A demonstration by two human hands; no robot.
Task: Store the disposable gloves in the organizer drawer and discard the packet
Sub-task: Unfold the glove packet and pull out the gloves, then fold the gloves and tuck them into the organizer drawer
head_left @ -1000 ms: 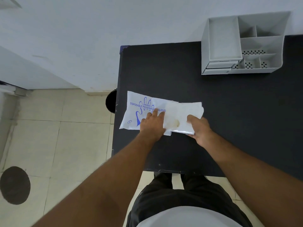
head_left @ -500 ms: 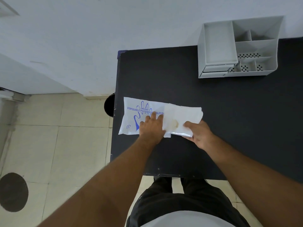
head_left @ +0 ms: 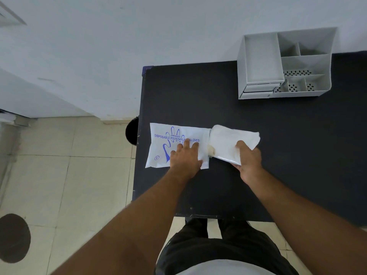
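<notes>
A white packet with blue print lies flat near the left edge of the black table. My left hand presses down on its right part, fingers spread. A stack of clear disposable gloves sticks out of the packet's right end, and my right hand grips the stack's near right side. A grey desk organizer with two shut drawers at its lower left stands at the table's back right, well away from both hands.
A black round bin sits on the tiled floor just off the table's left edge, partly hidden by it. A white wall runs behind the table. A dark round patch marks the floor at lower left.
My right hand has drawn the glove stack to the right, so more of it lies outside the packet. My left hand stays pressed on the packet.
</notes>
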